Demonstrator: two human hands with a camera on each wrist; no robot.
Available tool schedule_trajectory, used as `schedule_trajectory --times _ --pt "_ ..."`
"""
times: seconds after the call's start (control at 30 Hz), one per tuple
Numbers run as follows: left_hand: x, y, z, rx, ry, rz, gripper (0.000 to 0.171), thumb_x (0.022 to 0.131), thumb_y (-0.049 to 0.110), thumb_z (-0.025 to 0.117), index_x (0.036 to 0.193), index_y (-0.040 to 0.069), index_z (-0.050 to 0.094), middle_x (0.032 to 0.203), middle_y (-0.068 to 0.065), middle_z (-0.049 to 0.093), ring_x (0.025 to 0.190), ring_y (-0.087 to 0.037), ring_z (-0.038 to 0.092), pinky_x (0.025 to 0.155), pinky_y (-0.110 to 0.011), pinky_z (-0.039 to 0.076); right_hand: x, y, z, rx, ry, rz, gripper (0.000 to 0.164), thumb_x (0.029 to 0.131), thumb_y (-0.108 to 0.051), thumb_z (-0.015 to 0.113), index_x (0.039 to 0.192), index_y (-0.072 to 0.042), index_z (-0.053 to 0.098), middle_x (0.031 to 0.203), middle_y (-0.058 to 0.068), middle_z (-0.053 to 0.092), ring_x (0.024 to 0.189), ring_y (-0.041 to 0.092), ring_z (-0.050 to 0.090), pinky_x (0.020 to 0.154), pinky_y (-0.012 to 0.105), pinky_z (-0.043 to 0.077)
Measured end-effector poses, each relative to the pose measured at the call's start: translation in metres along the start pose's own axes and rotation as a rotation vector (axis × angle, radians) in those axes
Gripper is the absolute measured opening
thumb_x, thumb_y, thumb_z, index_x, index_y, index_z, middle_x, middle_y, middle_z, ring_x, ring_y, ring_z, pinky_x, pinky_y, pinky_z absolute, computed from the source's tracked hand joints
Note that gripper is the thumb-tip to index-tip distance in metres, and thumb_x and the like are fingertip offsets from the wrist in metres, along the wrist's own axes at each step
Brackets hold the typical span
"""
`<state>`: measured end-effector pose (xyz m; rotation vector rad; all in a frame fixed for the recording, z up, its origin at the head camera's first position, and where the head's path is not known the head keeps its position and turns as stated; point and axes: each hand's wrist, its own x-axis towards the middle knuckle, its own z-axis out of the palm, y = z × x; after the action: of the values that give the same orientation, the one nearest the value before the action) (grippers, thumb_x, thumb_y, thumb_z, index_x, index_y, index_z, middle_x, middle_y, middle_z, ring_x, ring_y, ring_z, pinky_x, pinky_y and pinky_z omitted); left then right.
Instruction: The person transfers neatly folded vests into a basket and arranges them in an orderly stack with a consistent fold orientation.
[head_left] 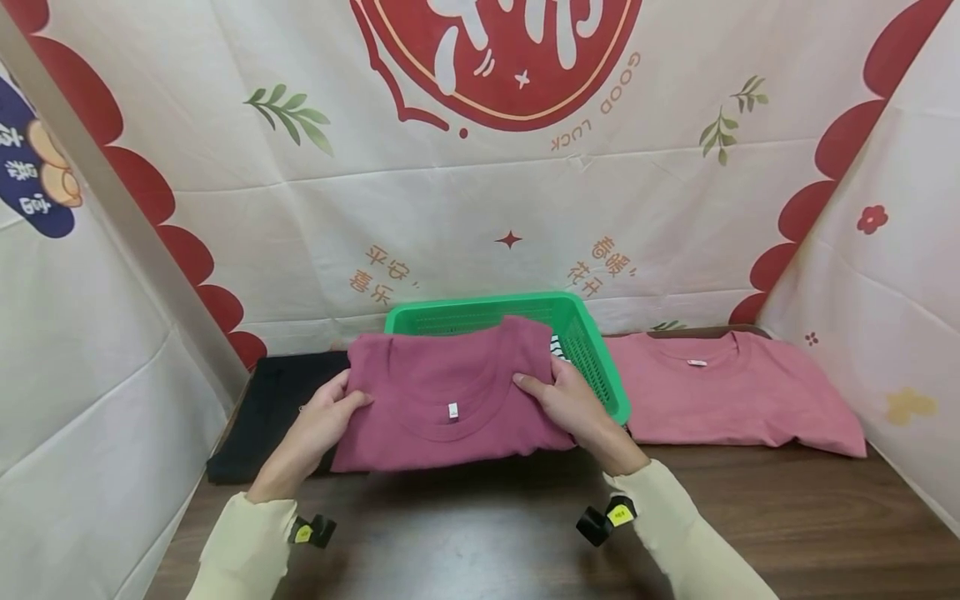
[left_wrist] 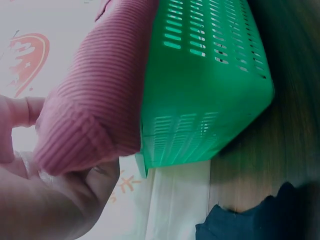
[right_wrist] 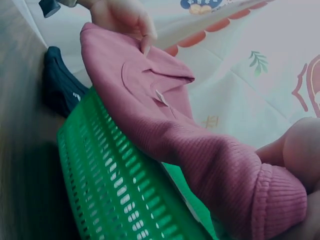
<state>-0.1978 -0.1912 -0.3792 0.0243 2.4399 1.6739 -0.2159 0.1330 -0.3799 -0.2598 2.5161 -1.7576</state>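
A folded dark-pink ribbed shirt (head_left: 450, 375) is held up over the front of a green plastic basket (head_left: 592, 358). My left hand (head_left: 318, 421) grips its left side, thumb on top and fingers underneath. On the opposite side my right hand (head_left: 573, 408) pinches the shirt the same way. A small white label shows inside its round neckline, which faces up. In the left wrist view the shirt's folded edge (left_wrist: 95, 90) lies between thumb and fingers, close beside the perforated basket wall (left_wrist: 185, 95). The right wrist view shows the shirt (right_wrist: 200, 155) sagging slightly between both hands.
Folded black clothing (head_left: 277, 408) lies on the table left of the basket. To the right lies a lighter pink shirt (head_left: 735, 392), spread flat with its neckline at the back. Black-and-white striped cloth (head_left: 557, 348) peeks out inside the basket. A printed curtain (head_left: 480, 200) hangs behind the brown table (head_left: 750, 508).
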Motion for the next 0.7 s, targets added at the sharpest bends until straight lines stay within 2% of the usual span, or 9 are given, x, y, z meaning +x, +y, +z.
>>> schedule_trajectory --times 0.3,0.5,0.7 --pt "0.017 0.001 0.005 -0.066 -0.068 0.024 0.044 0.096 0.025 0.052 0.136 0.009 0.042 0.112 -0.017 0.061 0.088 -0.023 0.062 0.074 -0.034 0.052 0.008 0.009 -0.013 -0.062 0.013 0.002 0.037 0.090 -0.026 0.061 0.119 -0.003 0.057 0.104 0.017 0.068 0.081 0.017 0.062 0.074 0.035 0.050" --pt "0.028 0.001 0.009 -0.076 -0.081 0.035 0.041 0.096 0.024 0.053 0.133 0.009 0.044 0.110 -0.016 0.062 0.085 -0.022 0.064 0.071 -0.033 0.054 0.016 0.015 -0.021 -0.109 0.013 0.017 0.037 0.090 -0.027 0.061 0.119 -0.004 0.058 0.103 0.017 0.068 0.082 0.018 0.062 0.073 0.036 0.050" --pt "0.036 0.003 0.012 -0.053 -0.083 0.056 0.043 0.096 0.023 0.053 0.134 0.006 0.043 0.111 -0.018 0.063 0.085 -0.019 0.065 0.072 -0.031 0.053 0.022 0.018 -0.029 -0.200 0.003 -0.020 0.038 0.092 -0.027 0.059 0.121 -0.003 0.056 0.102 0.016 0.068 0.081 0.018 0.060 0.071 0.036 0.049"
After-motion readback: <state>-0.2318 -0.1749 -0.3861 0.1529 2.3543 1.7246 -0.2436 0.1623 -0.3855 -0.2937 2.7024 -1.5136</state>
